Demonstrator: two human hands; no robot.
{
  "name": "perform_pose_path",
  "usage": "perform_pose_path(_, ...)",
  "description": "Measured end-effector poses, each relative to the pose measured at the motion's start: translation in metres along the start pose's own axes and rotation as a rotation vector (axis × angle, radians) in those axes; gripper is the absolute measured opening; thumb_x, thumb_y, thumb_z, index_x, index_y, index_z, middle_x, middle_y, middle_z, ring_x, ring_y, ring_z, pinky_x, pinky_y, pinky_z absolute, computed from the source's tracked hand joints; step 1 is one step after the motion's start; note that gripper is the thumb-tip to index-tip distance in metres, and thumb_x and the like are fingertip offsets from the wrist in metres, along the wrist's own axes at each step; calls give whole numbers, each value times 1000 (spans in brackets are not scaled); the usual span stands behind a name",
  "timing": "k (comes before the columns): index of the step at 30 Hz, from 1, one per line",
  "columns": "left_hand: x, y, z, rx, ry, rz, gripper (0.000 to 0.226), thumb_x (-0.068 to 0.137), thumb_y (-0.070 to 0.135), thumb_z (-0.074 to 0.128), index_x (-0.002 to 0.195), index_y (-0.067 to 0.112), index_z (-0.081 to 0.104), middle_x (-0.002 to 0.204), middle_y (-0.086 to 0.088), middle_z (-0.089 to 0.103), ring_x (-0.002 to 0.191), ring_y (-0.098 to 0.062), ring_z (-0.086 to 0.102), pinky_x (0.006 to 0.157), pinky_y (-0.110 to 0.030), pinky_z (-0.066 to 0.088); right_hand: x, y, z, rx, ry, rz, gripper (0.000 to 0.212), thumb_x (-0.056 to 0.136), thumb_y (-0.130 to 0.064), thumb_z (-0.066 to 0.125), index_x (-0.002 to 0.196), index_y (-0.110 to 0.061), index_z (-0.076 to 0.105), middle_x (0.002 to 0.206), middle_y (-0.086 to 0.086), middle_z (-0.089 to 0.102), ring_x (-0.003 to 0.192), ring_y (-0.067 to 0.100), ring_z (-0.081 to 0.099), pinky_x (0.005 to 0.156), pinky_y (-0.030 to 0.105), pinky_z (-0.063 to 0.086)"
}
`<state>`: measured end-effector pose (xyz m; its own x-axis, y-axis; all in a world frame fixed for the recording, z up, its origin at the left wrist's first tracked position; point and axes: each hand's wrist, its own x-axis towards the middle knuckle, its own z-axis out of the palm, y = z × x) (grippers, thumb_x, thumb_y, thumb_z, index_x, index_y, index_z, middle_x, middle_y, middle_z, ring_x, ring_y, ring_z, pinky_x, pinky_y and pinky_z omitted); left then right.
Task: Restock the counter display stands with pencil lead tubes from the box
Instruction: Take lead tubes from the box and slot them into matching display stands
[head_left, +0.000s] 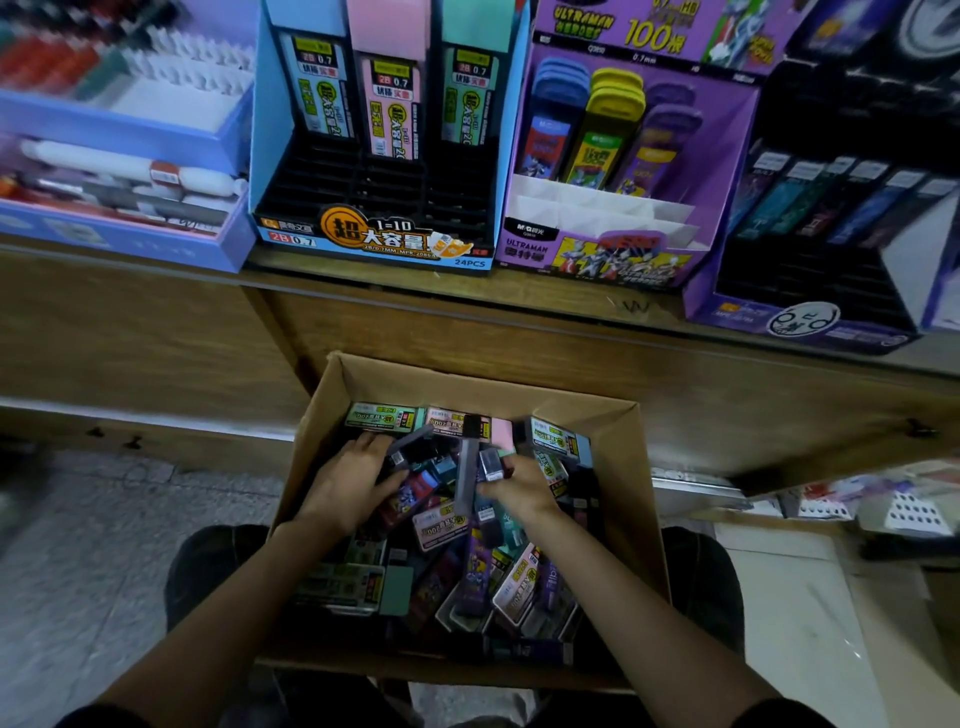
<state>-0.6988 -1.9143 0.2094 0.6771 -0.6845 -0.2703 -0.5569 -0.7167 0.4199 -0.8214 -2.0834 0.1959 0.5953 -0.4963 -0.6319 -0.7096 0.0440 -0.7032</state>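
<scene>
Inside the box: the pencil lead tubes are lying in a loose heap from wall to wall, waiting there as stock.
Box: it is sitting below the front edge of the counter, between the person's knees, probably so both hands are sorting within easy reach.
Right hand: it is gripping a grey tube upright near the box's far wall, with a shorter purple one alongside. It is likely gathering a batch.
Left hand: it is lying on the heap toward the box's left wall. The tubes are hiding its fingertips, so I cannot tell whether it is grasping anything.
Blue stand: it is standing at the counter's front edge, carrying three tubes at the back. Its front slots are showing bare, so it is probably needing stock most.
Purple stand: it is standing just beside the blue stand, partly filled.
Dark stand: it is running off the picture's right edge, and its labels are too dim to read.
Box's near corners: the arms and shadow are covering them.
</scene>
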Motion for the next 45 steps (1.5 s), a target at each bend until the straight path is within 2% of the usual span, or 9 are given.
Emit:
perform_pose_path(5, -4, 3, -7, -43, 52, 31, 34, 96, 30, 48, 127, 18, 45, 129, -4, 55, 111, -24, 56, 84, -37, 48, -5, -1, -4, 43, 17, 42, 20, 85, -4, 64, 69, -15, 56, 71, 0, 57, 67, 14, 52, 59, 25, 39)
perform_pose_path(8, -6, 6, -5, -121, 90, 24, 33, 96, 26, 49, 127, 15, 48, 127, -6, 56, 110, -28, 57, 83, -38, 48, -14, -3, -9, 99, 68, -36, 13, 84, -3, 64, 78, -14, 60, 81, 0, 63, 74, 13, 56, 62, 23, 40)
perform_pose_path(14, -16, 39, -6, -979, 68, -200, 5, 91, 9, 58, 96, 9, 59, 84, -3, 66, 86, -22, 60, 65, -17, 48, -41, -24, -24, 403, -31, -70, 16, 79, -5, 71, 87, -18, 69, 93, 2, 71, 92, 20, 66, 84, 30, 49)
perform_pose_path(19, -28, 71, -4, -1354, -62, -267, 30, 89, 15, 60, 118, 8, 58, 114, -8, 67, 106, -21, 63, 89, -29, 52, -64, -42, -30, 525, -122, -125, 20, 79, -1, 68, 97, -9, 69, 102, 12, 72, 100, 28, 66, 98, 43, 47)
perform_pose_path(22, -36, 87, -12, -1516, -109, -279, 22, 87, 19, 61, 108, 12, 61, 106, -12, 70, 90, -17, 70, 65, -26, 56, -75, -47, -32, 540, -112, -168, 23, 80, -1, 67, 102, -8, 68, 103, 12, 71, 102, 29, 65, 101, 47, 44)
perform_pose_path(26, -47, 103, -20, -1453, -133, -130, 38, 76, 30, 69, 110, 16, 59, 99, 4, 74, 93, -10, 69, 65, -17, 53, -88, -53, -35, 494, -95, -236, 24, 82, -10, 68, 106, -5, 66, 105, 10, 71, 103, 24, 65, 102, 48, 43)
perform_pose_path(35, -52, 131, -44, -1315, -74, -71, 30, 83, 20, 66, 109, 7, 59, 108, -16, 68, 91, -17, 69, 68, -22, 55, -118, -65, -82, 607, -16, -275, 25, 94, -16, 53, 111, 0, 63, 109, 18, 67, 101, 26, 65, 95, 36, 49)
perform_pose_path(40, -49, 155, -62, -1242, -72, -1, 62, 68, 38, 72, 114, 0, 53, 113, -22, 62, 97, -21, 64, 76, -24, 50, -140, -85, -140, 506, 39, -514, 13, 88, -7, 59, 100, -8, 64, 98, 10, 66, 88, 23, 70, 77, 28, 56)
perform_pose_path(45, -45, 192, -92, -1263, -52, 135, 55, 59, 46, 73, 107, 22, 60, 93, 9, 73, 86, -1, 67, 63, -8, 48, -161, -114, -200, 364, 205, -710, 11, 82, -9, 66, 84, -20, 68, 84, 3, 73, 83, 16, 69, 67, 25, 54)
